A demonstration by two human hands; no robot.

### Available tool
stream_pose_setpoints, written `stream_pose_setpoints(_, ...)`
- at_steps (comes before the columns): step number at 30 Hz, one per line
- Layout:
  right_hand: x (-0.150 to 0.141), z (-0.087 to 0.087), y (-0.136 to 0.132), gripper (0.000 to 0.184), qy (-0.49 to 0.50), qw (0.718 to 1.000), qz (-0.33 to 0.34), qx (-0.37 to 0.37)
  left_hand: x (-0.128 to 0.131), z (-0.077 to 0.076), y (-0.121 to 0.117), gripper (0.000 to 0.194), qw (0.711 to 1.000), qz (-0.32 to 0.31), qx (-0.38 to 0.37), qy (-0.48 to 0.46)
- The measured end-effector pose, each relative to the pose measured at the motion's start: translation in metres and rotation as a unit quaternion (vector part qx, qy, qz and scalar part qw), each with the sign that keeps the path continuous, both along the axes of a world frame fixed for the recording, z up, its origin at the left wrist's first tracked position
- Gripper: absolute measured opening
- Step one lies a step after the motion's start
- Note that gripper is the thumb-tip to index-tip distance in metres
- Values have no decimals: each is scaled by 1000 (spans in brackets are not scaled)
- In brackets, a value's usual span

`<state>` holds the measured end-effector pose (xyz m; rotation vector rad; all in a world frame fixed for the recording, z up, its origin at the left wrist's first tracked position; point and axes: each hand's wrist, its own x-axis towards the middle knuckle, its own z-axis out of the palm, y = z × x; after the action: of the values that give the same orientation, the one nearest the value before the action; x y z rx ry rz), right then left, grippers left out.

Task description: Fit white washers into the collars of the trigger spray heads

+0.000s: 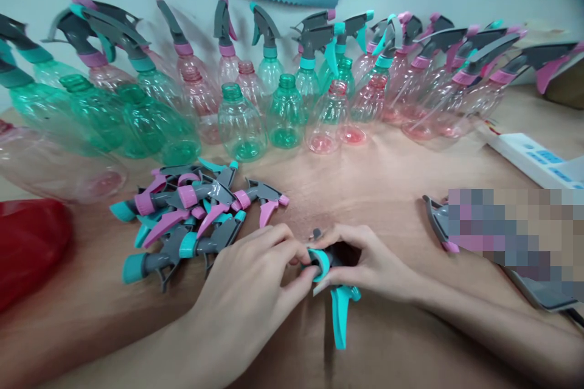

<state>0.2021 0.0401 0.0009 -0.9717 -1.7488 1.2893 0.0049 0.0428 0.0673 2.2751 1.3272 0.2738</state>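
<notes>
Above the wooden table, my right hand (367, 258) grips a grey spray trigger head (339, 310) with a teal trigger hanging downward. Its teal collar (322, 264) faces left. My left hand (258, 270) pinches at that collar, thumb and fingertips closed around its open end; what lies inside the collar is partly hidden. A small grey piece (316, 233) shows just above the fingers, and I cannot tell what it belongs to. Left of my hands lies a pile of trigger heads (182, 213) in grey, pink and teal, close to my left hand.
Uncapped green bottles (286, 112) and pink bottles (326, 124) stand behind, before a row of bottles with trigger heads (308, 76). A red object (30, 249) is at the left edge. A white power strip (533, 155) and a partly blurred-out item (515, 243) lie right.
</notes>
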Motion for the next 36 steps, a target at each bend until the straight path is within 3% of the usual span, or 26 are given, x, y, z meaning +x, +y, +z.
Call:
stream_pose_setpoints(7, 0, -2, -2, 32, 2, 1000, -10, -7, -2, -6, -4, 11, 999, 5, 7, -51)
stream_pose_setpoints(13, 2, -6, -1, 29, 54, 996, -13, -64, -6, -3, -11, 18, 989, -62, 10, -136)
stream_pose_setpoints(19, 0, -5, -1, 34, 82, 991, -18, -103, -9, -11, -10, 22, 981, -76, 124, -125)
stream_pose_setpoints(23, -1, -6, -1, 36, 75, 992, -25, -97, -9, -14, -5, 19, 979, -72, 157, -109)
stream_pose_setpoints(31, -3, -7, -2, 35, 113, 986, -29, -118, -5, -15, -8, 18, 987, -48, 83, -125)
stream_pose_setpoints(36, -4, -5, -2, 34, 137, 984, -23, -116, -9, -17, -10, 15, 985, -32, 93, -139)
